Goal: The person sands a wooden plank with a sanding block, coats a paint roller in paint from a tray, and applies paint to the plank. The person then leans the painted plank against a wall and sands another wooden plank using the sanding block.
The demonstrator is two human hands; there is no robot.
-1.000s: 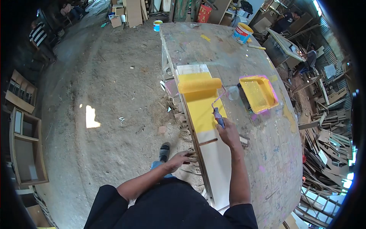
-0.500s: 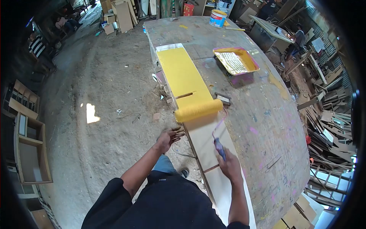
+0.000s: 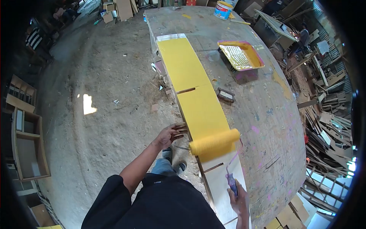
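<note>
A long board [image 3: 192, 78] lies along the table edge, yellow over its far part and whitish on the part nearest me. My right hand [image 3: 239, 196] is closed around the purple handle of a paint roller [image 3: 215, 143]. The roller's yellow sleeve rests across the board, at the border between yellow and bare surface. Beside the board's left edge is my left hand [image 3: 167, 136], with its fingers stretched out; whether the fingertips touch the edge I cannot tell. Dark slots cross the board. To the right stands a paint tray [image 3: 259, 61] holding yellow paint.
A paint-stained table [image 3: 267, 141] supports the board. On it are a small dark block [image 3: 226, 95] and a paint bucket [image 3: 223, 10] at the far end. Wooden cabinet frames [image 3: 28, 149] stand at left, scrap wood [image 3: 329, 126] at right. Other people are in the background.
The roller has come toward me along the board, with my right hand moving the same way. Yellow now covers more of the board. My left hand stays beside the edge.
</note>
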